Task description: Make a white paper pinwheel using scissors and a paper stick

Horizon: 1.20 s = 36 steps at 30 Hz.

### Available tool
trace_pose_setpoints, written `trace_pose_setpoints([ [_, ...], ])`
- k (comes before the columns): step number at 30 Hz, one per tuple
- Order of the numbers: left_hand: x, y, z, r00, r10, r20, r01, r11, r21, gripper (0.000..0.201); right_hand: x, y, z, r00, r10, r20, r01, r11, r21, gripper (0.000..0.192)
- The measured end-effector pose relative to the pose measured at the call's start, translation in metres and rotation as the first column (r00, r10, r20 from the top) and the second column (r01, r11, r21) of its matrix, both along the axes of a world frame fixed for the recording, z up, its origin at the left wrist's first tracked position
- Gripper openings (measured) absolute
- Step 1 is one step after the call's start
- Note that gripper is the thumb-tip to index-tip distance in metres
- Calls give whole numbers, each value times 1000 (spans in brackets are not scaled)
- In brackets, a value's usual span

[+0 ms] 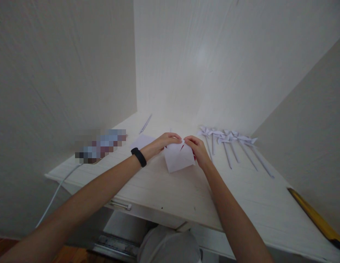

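A square of white paper (pixel 178 160) with a slit in it is held between my two hands, just above the desk. My left hand (pixel 170 140), with a black band on its wrist, pinches the paper's top edge. Close beside it, the fingertips of my right hand (pixel 197 147) are closed on the same edge, near the slit. Something red (pixel 194 157) shows behind the paper by my right hand; its kind is hidden. More white paper (pixel 142 141) lies flat beside my left wrist.
Several white paper pinwheels (pixel 227 136) on sticks lie at the back right of the white desk (pixel 170 193). Thin paper sticks (pixel 145 123) lie back left. A blurred object (pixel 101 146) with a white cable is at left. A yellow-and-black tool (pixel 314 215) lies along the right wall.
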<state>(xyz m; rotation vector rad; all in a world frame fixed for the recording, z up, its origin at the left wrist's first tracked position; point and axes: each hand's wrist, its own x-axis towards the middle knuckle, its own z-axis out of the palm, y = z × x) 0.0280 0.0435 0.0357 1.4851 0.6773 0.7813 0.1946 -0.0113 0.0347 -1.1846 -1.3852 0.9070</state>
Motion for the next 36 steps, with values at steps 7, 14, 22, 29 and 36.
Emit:
trace_pose_setpoints([
  [7,2,-5,7,1000,19,-25,-21,997,-70,32,2,-1,-1,995,80,-62,-81,997,-9,29],
  [14,3,-17,17,1000,13,22,-11,997,-74,33,0,-3,4,989,87,-120,-86,996,10,32],
  [22,5,-17,19,991,105,80,-110,992,59,24,2,-3,3,991,84,-100,-85,996,-3,30],
  [29,6,-12,14,986,150,74,-158,981,115,22,2,0,2,993,30,-116,-27,999,30,24],
  [36,8,-7,9,982,177,69,-189,951,245,19,2,-1,3,998,-31,-51,33,999,34,24],
])
